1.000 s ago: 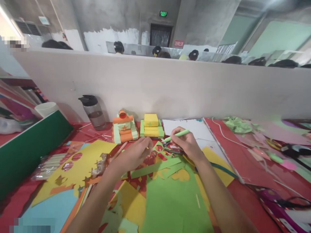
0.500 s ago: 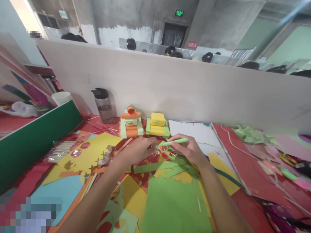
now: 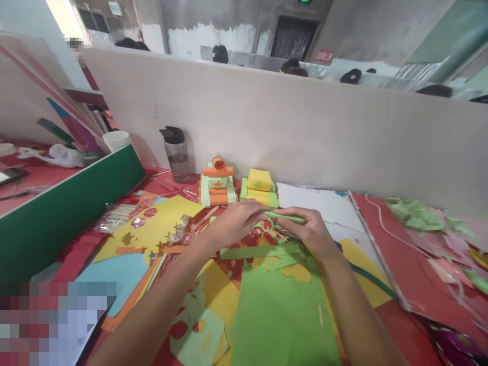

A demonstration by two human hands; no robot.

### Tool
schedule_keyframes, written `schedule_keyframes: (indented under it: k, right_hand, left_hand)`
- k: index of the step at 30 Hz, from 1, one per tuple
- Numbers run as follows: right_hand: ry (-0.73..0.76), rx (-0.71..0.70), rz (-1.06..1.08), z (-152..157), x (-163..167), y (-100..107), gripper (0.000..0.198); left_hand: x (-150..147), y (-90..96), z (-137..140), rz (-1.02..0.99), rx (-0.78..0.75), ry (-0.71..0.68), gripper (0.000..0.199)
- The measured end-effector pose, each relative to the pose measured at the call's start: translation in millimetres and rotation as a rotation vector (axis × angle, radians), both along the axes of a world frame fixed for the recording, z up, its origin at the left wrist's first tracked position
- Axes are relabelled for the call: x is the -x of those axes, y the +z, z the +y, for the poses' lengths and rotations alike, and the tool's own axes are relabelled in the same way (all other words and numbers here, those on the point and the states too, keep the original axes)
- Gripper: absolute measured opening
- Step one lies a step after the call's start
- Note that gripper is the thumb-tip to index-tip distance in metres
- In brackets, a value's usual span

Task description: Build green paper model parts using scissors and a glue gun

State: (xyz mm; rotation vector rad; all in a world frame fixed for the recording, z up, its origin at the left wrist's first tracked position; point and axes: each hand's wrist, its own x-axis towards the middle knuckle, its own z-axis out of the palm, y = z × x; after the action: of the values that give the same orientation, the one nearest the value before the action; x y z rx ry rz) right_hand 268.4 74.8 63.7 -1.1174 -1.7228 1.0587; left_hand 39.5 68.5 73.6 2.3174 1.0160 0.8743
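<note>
A thin light-green paper roll (image 3: 292, 217) lies across the fingers of both hands, above the middle of the table. My right hand (image 3: 307, 226) is closed around its right part. My left hand (image 3: 244, 219) has its fingers bent onto the left end, which they partly hide. Below the hands lie a green paper strip (image 3: 255, 251) and a large green sheet (image 3: 284, 315). Just behind the hands stand a paper model in orange and pale green (image 3: 218, 185) and a yellow and green one (image 3: 260, 184). Small paper scraps lie under the fingers.
A water bottle (image 3: 177, 157) stands against the white partition (image 3: 305, 127). At the left are a green divider (image 3: 76, 218), a yellow sheet with cut-outs (image 3: 156, 216) and a blue sheet (image 3: 114, 279). White papers (image 3: 320, 201) and crumpled green paper (image 3: 415, 216) lie at the right.
My left hand has moved right onto the left end of the paper roll, and its fingers now meet those of my right hand. The whole view has shifted slightly.
</note>
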Motion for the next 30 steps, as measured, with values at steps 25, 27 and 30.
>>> schedule_keyframes:
  k: [25, 27, 30]
  right_hand:
    - [-0.082, -0.154, 0.152, -16.2, 45.4, -1.2, 0.017]
    - [-0.084, -0.152, 0.125, -16.3, 45.9, 0.5, 0.018]
    - [-0.080, -0.140, 0.043, -15.7, 44.0, 5.1, 0.018]
  left_hand:
    - [-17.9, 8.4, -13.5, -0.196, -0.040, 0.134, 0.033]
    - [-16.6, 10.7, -13.6, -0.196, -0.030, 0.136, 0.034]
    - [-11.6, 13.0, -11.9, -0.154, 0.010, 0.124, 0.036]
